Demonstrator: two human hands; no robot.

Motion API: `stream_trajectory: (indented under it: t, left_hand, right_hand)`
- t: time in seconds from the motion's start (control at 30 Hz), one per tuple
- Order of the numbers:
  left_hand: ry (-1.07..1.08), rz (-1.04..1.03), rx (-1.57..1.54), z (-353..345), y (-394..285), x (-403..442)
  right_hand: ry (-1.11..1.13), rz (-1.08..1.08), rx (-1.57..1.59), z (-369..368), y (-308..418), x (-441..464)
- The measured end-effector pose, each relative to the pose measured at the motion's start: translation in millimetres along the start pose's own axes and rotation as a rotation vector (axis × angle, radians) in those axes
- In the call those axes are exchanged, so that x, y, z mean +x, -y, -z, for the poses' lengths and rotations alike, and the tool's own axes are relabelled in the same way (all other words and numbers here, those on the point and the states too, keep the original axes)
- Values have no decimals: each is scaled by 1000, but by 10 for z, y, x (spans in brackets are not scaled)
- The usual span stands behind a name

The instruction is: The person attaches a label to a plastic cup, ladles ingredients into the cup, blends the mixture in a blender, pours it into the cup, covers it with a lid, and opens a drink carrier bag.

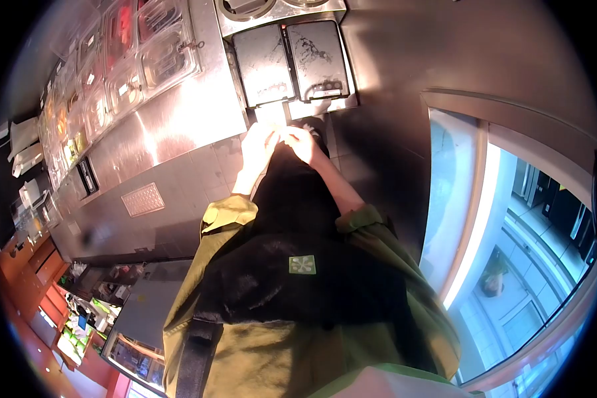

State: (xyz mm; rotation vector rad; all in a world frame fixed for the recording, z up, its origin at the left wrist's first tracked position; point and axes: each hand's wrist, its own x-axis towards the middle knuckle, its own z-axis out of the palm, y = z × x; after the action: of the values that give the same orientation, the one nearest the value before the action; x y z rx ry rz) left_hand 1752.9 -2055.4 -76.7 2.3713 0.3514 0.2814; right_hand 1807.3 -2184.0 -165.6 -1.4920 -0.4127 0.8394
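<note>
L hand (259,146) + R hand (302,144) nr each other, grip washed out, can't tell if holding | twin panels (264,63) just beyond | risk: I misjudge contact, bump panels b/c glare

- Apron (365,285), centre: black; its patch (302,265), green with white snowflake-like motif.
- Sleeves (229,213): olive-yellow.
- Panels (264,60), 12 o'clock: grey, dark-edged, blotched.
- Bench (189,103), 10 o'clock: silver-grey.
- Light strip (477,205), 3 o'clock: white.

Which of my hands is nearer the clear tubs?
Left. The left hand is on the side toward the clear tubs; the right hand is just beyond it, farther from them.
</note>
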Motion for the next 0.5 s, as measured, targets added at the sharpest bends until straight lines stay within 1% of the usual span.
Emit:
stream_trajectory:
  t: [0.07,0.13,0.17,0.23,0.27,0.33,0.4,0.5]
  left_hand:
    - [24,10,17,24,-27,70]
    - [38,45,35,65,44,163]
    - [-6,10,59,91,95,235]
    - [-94,-60,102,156,207,423]
    - [-98,25,11,118,331,490]
    - [-109,32,100,275,163,673]
    - [-122,38,188,445,-44,815]
    - [-133,151,6,551,-159,774]
  right_hand:
    - [-4,-24,29,16,-17,-1]
    - [13,-33,-15,55,-30,3]
    - [21,-37,-37,68,-40,20]
    - [-58,-42,-67,53,-191,53]
    - [-97,-44,-82,44,-295,72]
    - [-150,33,-201,22,-567,161]
    - [-179,-1,-234,11,-688,160]
    - [-281,-90,-257,-24,-133,13]
